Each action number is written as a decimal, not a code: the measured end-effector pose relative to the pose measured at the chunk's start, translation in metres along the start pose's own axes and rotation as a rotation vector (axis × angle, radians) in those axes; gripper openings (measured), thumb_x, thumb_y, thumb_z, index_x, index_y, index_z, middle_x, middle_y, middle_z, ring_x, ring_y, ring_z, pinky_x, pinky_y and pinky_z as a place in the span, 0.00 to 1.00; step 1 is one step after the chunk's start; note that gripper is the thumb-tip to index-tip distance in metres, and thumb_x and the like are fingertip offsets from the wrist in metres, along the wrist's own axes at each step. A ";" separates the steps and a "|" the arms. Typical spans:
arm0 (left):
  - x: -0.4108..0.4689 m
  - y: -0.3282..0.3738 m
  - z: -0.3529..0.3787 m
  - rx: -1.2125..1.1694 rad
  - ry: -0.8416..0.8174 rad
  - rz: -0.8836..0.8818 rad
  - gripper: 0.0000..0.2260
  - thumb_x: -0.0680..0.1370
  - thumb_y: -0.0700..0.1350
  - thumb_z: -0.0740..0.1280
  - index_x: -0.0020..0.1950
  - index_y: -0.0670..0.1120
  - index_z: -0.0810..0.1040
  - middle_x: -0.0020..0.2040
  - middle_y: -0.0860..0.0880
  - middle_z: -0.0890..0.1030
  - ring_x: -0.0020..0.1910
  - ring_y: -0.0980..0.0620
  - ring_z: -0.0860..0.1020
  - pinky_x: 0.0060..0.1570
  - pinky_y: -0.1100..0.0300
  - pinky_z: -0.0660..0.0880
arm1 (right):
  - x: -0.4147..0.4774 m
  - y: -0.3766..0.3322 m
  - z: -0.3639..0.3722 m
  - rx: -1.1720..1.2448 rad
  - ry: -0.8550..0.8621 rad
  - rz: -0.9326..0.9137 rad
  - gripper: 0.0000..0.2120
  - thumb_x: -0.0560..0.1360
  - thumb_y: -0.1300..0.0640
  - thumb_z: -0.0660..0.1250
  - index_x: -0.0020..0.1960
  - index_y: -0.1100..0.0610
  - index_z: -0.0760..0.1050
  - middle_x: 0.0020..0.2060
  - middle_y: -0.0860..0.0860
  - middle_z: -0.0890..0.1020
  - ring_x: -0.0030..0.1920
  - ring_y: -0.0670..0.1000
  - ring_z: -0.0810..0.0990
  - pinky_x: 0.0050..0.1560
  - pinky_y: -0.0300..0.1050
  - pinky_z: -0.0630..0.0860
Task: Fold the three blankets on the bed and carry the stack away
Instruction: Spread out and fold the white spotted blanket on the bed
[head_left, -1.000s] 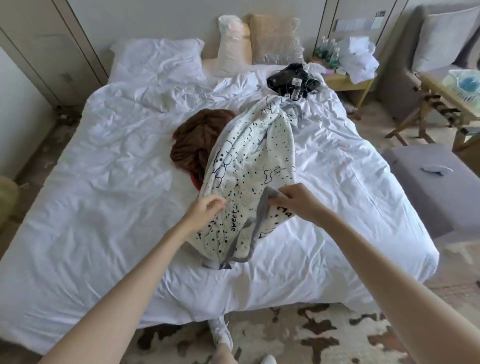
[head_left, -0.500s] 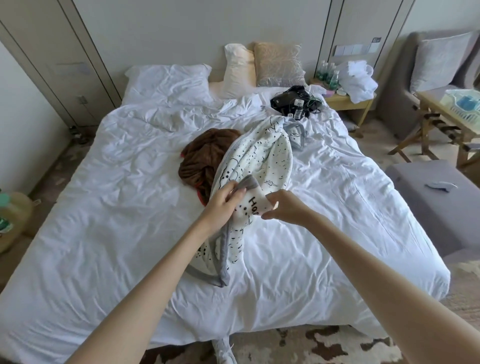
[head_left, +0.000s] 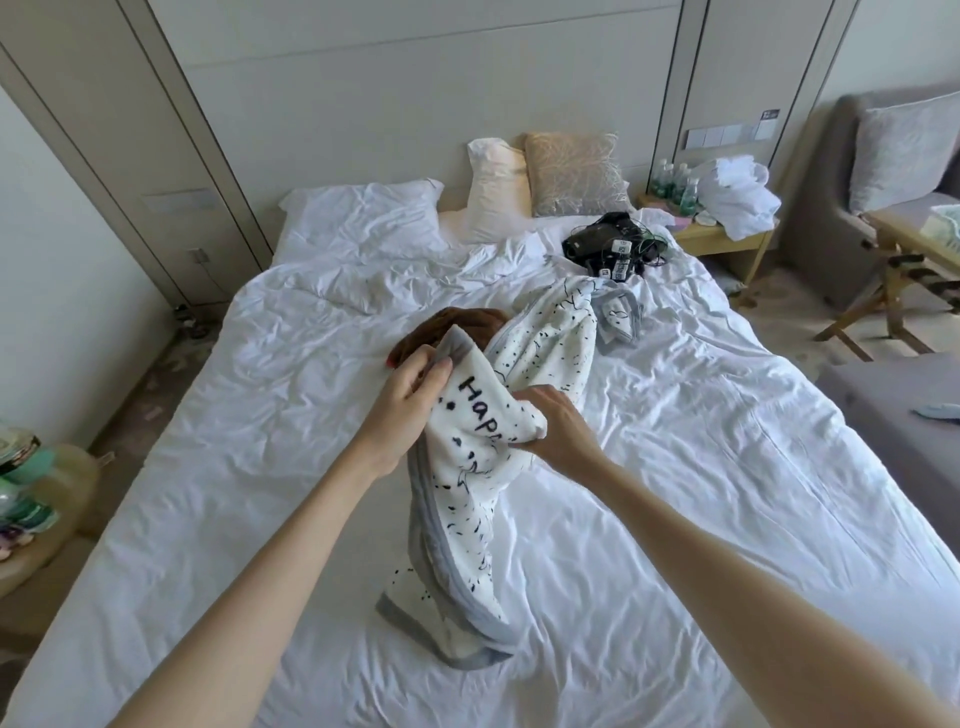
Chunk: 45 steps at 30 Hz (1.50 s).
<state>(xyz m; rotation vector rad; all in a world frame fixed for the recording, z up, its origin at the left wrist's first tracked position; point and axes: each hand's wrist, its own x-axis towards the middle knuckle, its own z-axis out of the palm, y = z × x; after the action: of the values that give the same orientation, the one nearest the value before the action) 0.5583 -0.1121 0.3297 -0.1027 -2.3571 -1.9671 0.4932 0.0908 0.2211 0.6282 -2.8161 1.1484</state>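
Gripping the spotted blanket (head_left: 467, 499) above the bed (head_left: 208, 467), left hand (head_left: 410, 395) and right hand (head_left: 556, 431) are holding its edge. Finding corners first is looking wisest.

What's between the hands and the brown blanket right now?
The white blanket. The left hand and right hand grip it raised, and it hides most of the brown blanket behind. Nothing else visible intervenes.

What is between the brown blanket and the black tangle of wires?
Between the brown blanket and the black tangle of wires lies the far end of the white spotted blanket, seen in the head view.
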 end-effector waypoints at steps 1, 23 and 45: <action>0.006 0.001 -0.003 0.004 0.012 0.005 0.12 0.83 0.48 0.61 0.40 0.47 0.70 0.39 0.47 0.71 0.41 0.51 0.71 0.43 0.56 0.67 | 0.009 -0.001 0.001 -0.014 0.045 -0.008 0.25 0.67 0.54 0.77 0.63 0.55 0.77 0.62 0.52 0.78 0.64 0.53 0.73 0.64 0.51 0.70; 0.126 -0.006 -0.061 0.283 -0.251 -0.017 0.12 0.75 0.49 0.74 0.51 0.40 0.83 0.36 0.49 0.79 0.38 0.55 0.77 0.43 0.65 0.71 | 0.149 -0.084 -0.064 0.298 -0.181 -0.056 0.12 0.76 0.61 0.67 0.37 0.67 0.76 0.26 0.47 0.70 0.24 0.40 0.66 0.29 0.33 0.60; 0.154 -0.027 -0.173 0.103 0.548 -0.097 0.22 0.73 0.49 0.69 0.26 0.51 0.58 0.24 0.54 0.59 0.25 0.56 0.59 0.32 0.58 0.60 | 0.130 0.057 -0.018 -0.440 -0.322 0.345 0.17 0.80 0.46 0.60 0.55 0.58 0.79 0.45 0.52 0.81 0.47 0.53 0.79 0.49 0.45 0.76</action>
<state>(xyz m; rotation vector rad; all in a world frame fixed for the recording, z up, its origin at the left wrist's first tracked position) 0.4038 -0.2861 0.3487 0.4985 -2.1148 -1.6282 0.3503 0.0934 0.2203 0.3212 -3.3905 0.4365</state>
